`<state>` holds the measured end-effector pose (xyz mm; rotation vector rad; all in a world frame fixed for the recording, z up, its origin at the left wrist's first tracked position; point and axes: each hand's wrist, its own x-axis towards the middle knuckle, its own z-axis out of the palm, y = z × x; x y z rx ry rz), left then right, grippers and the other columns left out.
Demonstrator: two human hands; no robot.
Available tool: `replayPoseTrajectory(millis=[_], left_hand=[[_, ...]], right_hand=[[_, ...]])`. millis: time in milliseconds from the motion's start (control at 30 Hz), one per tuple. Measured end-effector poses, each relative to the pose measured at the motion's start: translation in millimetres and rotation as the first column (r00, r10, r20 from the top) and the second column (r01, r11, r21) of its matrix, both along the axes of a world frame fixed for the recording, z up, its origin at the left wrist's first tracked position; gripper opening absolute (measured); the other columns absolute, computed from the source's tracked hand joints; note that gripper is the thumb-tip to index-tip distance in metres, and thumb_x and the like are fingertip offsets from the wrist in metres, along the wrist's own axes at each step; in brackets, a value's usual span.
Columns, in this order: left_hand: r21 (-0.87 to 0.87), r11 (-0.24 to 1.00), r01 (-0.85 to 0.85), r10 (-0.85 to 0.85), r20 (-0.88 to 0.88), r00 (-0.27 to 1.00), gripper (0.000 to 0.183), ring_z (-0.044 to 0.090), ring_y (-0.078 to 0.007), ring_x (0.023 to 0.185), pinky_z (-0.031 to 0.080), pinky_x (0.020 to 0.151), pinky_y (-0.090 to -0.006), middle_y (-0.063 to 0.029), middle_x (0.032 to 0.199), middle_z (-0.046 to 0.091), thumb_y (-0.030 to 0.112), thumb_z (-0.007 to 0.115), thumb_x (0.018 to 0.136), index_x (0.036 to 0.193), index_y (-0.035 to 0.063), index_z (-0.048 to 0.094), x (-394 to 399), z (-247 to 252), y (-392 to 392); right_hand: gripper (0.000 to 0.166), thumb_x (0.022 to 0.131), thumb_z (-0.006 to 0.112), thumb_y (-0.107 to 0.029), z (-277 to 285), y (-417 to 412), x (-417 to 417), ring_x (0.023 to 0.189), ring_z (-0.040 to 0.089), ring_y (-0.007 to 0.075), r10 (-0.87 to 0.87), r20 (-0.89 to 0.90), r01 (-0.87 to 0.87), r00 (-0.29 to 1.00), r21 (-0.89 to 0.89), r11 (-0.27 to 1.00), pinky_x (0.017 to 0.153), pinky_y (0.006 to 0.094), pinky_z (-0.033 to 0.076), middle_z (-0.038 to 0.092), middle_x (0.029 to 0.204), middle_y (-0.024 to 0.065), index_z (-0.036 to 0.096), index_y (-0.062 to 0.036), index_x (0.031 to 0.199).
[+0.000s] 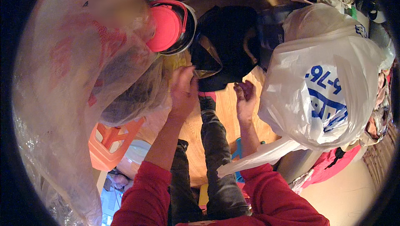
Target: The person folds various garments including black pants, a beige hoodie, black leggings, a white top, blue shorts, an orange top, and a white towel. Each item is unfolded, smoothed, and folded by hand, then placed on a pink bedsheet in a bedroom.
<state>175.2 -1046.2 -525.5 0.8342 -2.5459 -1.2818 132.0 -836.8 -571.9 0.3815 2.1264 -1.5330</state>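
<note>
My left hand has its fingers bent at a clear, yellowish strip of plastic film by the lower left edge of a black bag or cloth bundle. Whether the fingers pinch the film cannot be told. My right hand is just below the bundle's lower right edge, fingers curled; a dark patch hides what may be between them. A large white plastic bag with blue print bulges to the right of that hand, its twisted end lying over my right forearm.
A round container with a red lid stands at the upper left beside large translucent plastic bags. Below them are an orange plastic crate and a clear tub. Wooden floor shows around my legs. Clothes lie at the right.
</note>
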Motion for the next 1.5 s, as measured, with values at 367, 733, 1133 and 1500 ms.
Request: replayPoseTrajectory(millis=[367, 733, 1133, 1500], left_hand=[[0.690, 0.655, -0.308, 0.146, 0.285, 0.947, 0.007, 0.046, -0.0057, 0.062, 0.039, 0.054, -0.0231, 0.0030, 0.063, 0.051, 0.005, 0.054, 0.082, 0.075, 0.0030, 0.055, 26.5, -48.0, 22.8], [0.063, 0.953, -0.297, 0.291, 0.094, 0.952, 0.018, 0.055, -0.0332, 0.063, 0.044, 0.056, -0.0391, -0.0137, 0.077, 0.056, 0.017, 0.055, 0.084, 0.083, -0.0002, 0.055, -7.2, -51.7, 2.6], [0.310, 0.933, -0.181, 0.151, 0.118, 0.981, 0.027, 0.057, -0.0278, 0.059, 0.044, 0.055, -0.0365, -0.0155, 0.063, 0.055, 0.022, 0.048, 0.088, 0.075, -0.0003, 0.056, -23.0, -6.5, -15.6], [0.770, 0.589, -0.243, 0.312, 0.061, 0.948, 0.045, 0.053, -0.0090, 0.062, 0.046, 0.056, -0.0237, -0.0010, 0.077, 0.055, 0.003, 0.054, 0.083, 0.125, 0.0075, 0.039, 18.2, 1.6, 3.8]], right_hand=[[0.044, 0.072, 0.065, -0.010, 32.6, -91.1, 13.2, 0.078, 0.063, 0.0285, 0.328, -0.089, -0.290, 0.941, 0.294, 0.911, 0.064, 0.0368, 0.050, 0.061, 0.086, 0.0174, 0.043, 0.0002, 0.109], [0.035, 0.068, 0.060, -0.015, 19.2, -101.9, -39.4, 0.073, 0.057, 0.0407, 0.602, -0.120, -0.460, 0.790, 0.534, 0.710, 0.064, 0.0470, 0.046, 0.059, 0.079, 0.0217, 0.043, -0.0039, 0.096], [0.024, 0.073, 0.051, -0.014, -51.2, -131.4, -34.6, 0.058, 0.061, 0.0327, 0.844, 0.008, -0.515, 0.536, 0.795, 0.320, 0.052, 0.0443, 0.048, 0.060, 0.068, 0.0146, 0.046, -0.0043, 0.095], [0.047, 0.075, 0.059, -0.018, 41.3, -51.2, -10.7, 0.083, 0.054, 0.0434, 0.714, -0.363, -0.566, 0.599, 0.439, 0.698, 0.073, 0.0466, 0.045, 0.055, 0.093, 0.0282, 0.043, 0.0027, 0.114]])
